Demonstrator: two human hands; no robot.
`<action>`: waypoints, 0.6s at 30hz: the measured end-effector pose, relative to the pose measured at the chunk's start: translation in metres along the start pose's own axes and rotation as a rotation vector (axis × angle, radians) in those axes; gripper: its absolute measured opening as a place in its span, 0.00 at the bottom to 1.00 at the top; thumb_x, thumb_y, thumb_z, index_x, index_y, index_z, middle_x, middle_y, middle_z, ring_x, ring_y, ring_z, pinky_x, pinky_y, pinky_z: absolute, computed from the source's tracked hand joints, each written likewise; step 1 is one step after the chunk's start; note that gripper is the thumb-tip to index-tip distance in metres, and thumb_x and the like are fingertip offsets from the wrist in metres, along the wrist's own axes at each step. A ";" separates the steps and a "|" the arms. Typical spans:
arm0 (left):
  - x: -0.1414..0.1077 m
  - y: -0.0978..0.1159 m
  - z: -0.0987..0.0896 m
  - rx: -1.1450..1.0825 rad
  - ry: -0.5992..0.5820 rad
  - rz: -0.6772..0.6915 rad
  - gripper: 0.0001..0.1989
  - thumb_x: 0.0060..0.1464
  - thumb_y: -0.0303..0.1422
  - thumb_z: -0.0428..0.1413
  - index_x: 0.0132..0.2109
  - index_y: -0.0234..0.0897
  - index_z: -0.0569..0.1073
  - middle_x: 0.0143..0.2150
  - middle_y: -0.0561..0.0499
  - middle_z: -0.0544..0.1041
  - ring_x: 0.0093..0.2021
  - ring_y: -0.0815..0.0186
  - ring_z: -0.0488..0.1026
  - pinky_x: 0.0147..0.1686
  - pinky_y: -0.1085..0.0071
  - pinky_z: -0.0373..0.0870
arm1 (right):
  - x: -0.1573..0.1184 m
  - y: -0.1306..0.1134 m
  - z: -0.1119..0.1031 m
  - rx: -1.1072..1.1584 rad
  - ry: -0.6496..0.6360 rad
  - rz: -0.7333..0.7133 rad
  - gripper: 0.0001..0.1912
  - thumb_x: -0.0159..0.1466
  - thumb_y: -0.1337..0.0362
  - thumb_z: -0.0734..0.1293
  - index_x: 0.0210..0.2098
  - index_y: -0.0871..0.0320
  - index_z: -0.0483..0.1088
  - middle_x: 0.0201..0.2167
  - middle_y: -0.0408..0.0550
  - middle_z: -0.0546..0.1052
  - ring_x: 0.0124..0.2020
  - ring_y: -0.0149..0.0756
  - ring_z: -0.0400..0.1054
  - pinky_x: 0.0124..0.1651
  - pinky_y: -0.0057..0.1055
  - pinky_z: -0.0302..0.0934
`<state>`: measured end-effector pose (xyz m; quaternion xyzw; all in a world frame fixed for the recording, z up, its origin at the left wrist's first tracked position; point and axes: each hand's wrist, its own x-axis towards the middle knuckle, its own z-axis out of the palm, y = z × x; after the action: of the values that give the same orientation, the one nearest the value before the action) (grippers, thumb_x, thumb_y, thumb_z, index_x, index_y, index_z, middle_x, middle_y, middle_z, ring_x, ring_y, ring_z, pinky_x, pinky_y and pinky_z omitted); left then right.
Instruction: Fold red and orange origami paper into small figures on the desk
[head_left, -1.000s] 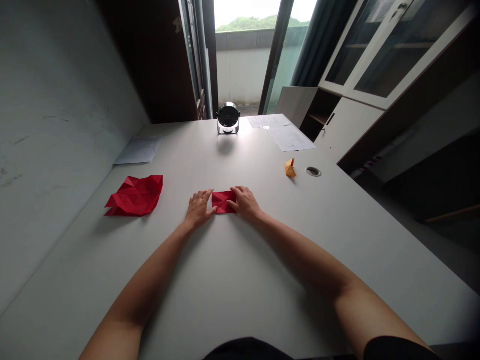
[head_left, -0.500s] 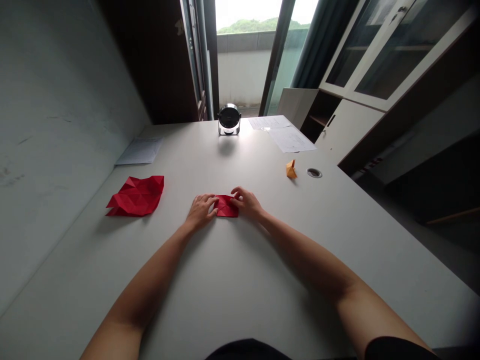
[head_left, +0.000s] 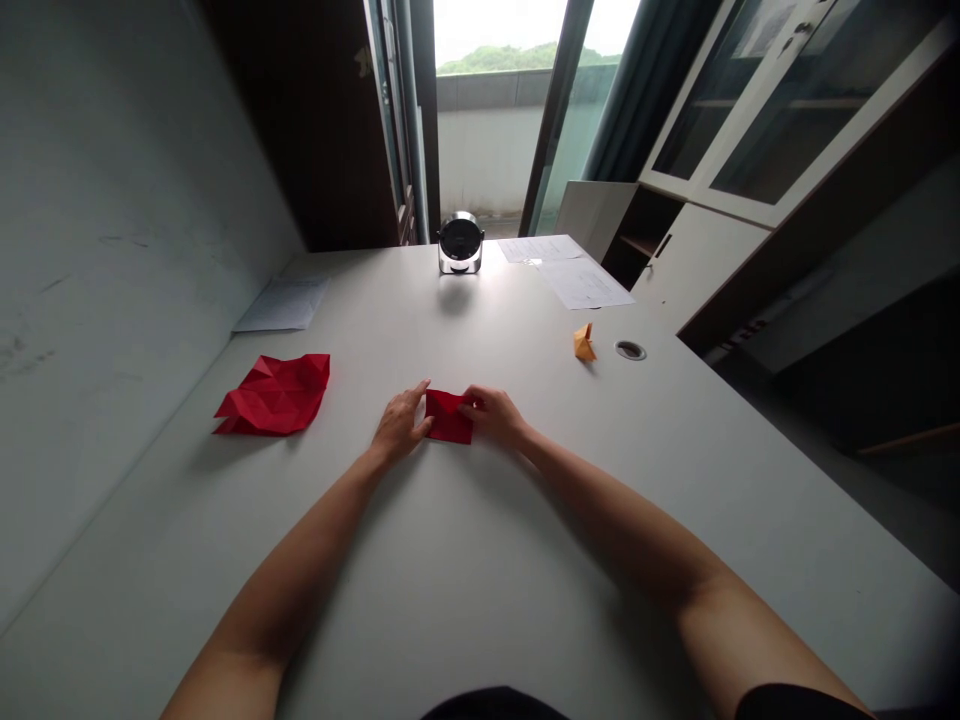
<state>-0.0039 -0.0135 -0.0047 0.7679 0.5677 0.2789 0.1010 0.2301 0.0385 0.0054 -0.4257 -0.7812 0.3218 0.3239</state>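
One folded red origami paper (head_left: pixel 449 424), left hand (head_left: pixel 398 426) spread at its left edge, right hand (head_left: pixel 496 413) in a pinch on its right.

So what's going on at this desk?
A person has both hands at a small red paper. The right hand pinches its right side; the left hand sits open at its left edge, thumb against it. A larger creased red sheet lies to the left, and a folded orange piece sits farther back on the right.
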 end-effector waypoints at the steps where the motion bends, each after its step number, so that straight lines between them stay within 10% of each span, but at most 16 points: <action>1: 0.000 0.000 -0.001 -0.019 0.001 -0.014 0.37 0.57 0.31 0.57 0.71 0.44 0.55 0.59 0.45 0.73 0.57 0.55 0.70 0.60 0.55 0.65 | -0.001 0.000 0.001 0.046 -0.002 -0.013 0.07 0.61 0.60 0.67 0.32 0.56 0.75 0.28 0.42 0.78 0.29 0.33 0.67 0.35 0.29 0.61; 10: -0.001 0.009 -0.009 -0.026 0.017 0.022 0.06 0.59 0.30 0.55 0.42 0.42 0.75 0.36 0.51 0.74 0.33 0.66 0.72 0.37 0.69 0.70 | -0.003 -0.005 0.002 0.227 0.014 -0.043 0.10 0.62 0.56 0.67 0.34 0.57 0.71 0.28 0.43 0.76 0.30 0.33 0.66 0.35 0.30 0.63; 18: -0.007 0.013 -0.012 -0.125 0.236 -0.040 0.07 0.64 0.36 0.52 0.44 0.41 0.73 0.31 0.54 0.77 0.30 0.68 0.74 0.33 0.72 0.71 | -0.002 -0.001 -0.001 0.229 -0.139 -0.051 0.13 0.62 0.58 0.68 0.45 0.55 0.73 0.34 0.43 0.77 0.33 0.34 0.69 0.37 0.31 0.64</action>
<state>-0.0009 -0.0263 0.0094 0.7104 0.5723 0.4003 0.0867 0.2316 0.0369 0.0062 -0.3427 -0.7704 0.4293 0.3236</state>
